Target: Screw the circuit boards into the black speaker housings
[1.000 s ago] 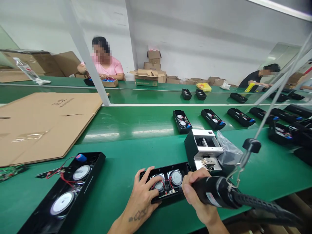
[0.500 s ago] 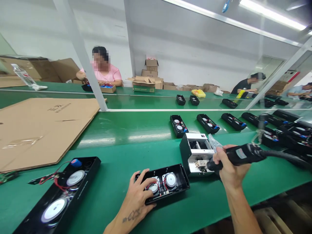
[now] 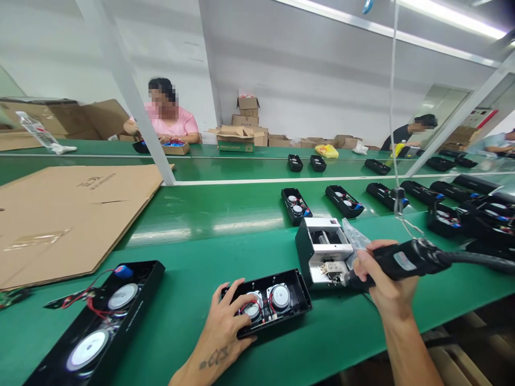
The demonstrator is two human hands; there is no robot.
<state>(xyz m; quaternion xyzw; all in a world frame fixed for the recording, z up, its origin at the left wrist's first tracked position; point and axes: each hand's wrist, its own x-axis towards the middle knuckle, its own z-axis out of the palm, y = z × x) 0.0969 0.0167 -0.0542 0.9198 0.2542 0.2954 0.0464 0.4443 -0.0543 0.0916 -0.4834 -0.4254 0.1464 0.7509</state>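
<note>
My left hand (image 3: 231,321) grips the left end of a black speaker housing (image 3: 300,303), thumb at the near side and fingers over the far wall and inside. Two round silver speakers (image 3: 280,296) and red wires show in it. My right hand (image 3: 386,273) is wrapped round a black electric screwdriver (image 3: 402,260) with a thick cable running off to the right. The screwdriver's front end is at the opening of a silver and black screw feeder (image 3: 325,252); its bit cannot be made out. A clear plastic bag (image 3: 356,236) lies behind my right hand.
Another open speaker housing (image 3: 137,316), with wires hanging out, lies at the left near a flat cardboard sheet (image 3: 72,214). Several housings (image 3: 344,202) line the green belt beyond. A white cord (image 3: 394,107) hangs by the screwdriver. A co-worker (image 3: 173,120) sits across.
The screwdriver and my right hand have shifted slightly right and down at the feeder. The hanging cord now shows clearly. My left hand keeps its hold on the housing.
</note>
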